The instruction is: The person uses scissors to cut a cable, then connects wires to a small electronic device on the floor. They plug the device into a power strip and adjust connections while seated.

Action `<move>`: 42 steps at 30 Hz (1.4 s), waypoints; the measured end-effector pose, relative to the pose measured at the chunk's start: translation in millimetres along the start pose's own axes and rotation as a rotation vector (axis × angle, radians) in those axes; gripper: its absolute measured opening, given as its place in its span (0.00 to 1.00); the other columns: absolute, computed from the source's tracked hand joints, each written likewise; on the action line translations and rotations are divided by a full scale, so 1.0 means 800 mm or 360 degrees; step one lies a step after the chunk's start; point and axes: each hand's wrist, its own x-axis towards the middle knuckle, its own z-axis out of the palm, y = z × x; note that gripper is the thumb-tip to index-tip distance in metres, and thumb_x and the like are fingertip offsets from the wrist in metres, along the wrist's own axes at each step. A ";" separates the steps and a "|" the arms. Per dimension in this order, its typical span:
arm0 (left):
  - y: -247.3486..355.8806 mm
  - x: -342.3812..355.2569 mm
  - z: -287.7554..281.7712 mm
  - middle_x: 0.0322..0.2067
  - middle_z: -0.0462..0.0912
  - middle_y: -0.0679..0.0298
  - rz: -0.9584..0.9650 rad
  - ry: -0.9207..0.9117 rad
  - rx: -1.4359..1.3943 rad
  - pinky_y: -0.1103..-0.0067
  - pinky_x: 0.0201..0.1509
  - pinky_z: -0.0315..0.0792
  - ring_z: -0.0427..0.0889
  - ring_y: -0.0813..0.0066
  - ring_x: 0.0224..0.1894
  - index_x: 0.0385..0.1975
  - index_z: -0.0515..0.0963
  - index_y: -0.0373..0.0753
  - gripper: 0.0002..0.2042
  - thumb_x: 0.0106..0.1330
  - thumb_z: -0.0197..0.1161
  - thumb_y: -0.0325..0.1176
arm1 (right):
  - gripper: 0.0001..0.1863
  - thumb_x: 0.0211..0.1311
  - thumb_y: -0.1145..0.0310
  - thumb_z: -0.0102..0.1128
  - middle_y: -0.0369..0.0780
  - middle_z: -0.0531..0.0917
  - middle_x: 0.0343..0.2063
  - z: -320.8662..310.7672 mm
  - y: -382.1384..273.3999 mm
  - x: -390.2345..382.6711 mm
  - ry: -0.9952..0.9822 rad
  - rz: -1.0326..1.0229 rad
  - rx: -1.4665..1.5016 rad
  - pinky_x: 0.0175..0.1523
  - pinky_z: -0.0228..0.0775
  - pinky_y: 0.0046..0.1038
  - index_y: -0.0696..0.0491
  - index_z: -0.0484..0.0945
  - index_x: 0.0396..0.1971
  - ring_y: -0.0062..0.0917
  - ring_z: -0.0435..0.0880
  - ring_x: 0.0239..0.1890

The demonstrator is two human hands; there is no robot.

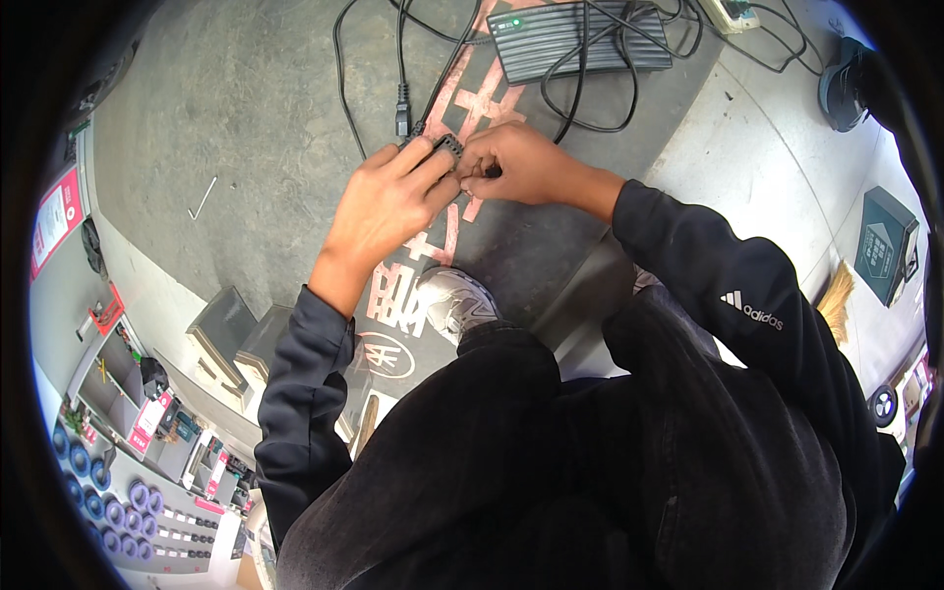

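Observation:
Over the dark grey mat (265,108), my left hand (393,192) is closed around a small black connector (449,146) with a row of openings in its end. A cable leads up from it. My right hand (516,165) is pinched close beside it, its fingertips meeting the left fingers; a dark bit shows between them, too small to name. Just above my left hand lies a black cord plug (402,113). Farther off sits a black ribbed charger (560,49) with a lit green light, several loops of cable lying across it.
An L-shaped hex key (204,199) lies on the mat at the left. A power strip (728,15) is on the tiled floor at the upper right, near another person's shoe (843,87). My own shoe (455,303) stands below my hands. At right are a dark box (885,246) and a broom (837,303).

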 end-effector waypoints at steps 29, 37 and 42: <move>0.025 -0.010 0.011 0.33 0.74 0.74 -0.0129 0.0109 0.0100 0.80 0.30 0.75 0.79 0.79 0.39 0.34 0.81 0.46 0.09 0.52 0.69 0.31 | 0.07 0.58 0.67 0.74 0.39 0.90 0.27 0.001 0.001 -0.004 0.0043 -0.0021 -0.0099 0.38 0.78 0.31 0.54 0.89 0.32 0.28 0.89 0.30; 0.012 -0.010 0.018 0.32 0.75 0.73 0.0113 0.0070 0.0065 0.80 0.32 0.75 0.79 0.78 0.37 0.42 0.87 0.42 0.15 0.54 0.69 0.28 | 0.08 0.57 0.66 0.74 0.39 0.89 0.27 0.002 0.002 -0.007 0.0040 0.0030 -0.0055 0.38 0.77 0.31 0.54 0.88 0.32 0.29 0.89 0.30; 0.007 -0.009 0.020 0.32 0.75 0.73 0.0152 0.0010 0.0030 0.78 0.30 0.74 0.79 0.77 0.37 0.39 0.86 0.42 0.12 0.54 0.70 0.27 | 0.08 0.58 0.66 0.74 0.40 0.90 0.28 0.004 0.007 -0.007 0.0020 0.0025 -0.0074 0.39 0.78 0.32 0.54 0.88 0.32 0.30 0.89 0.32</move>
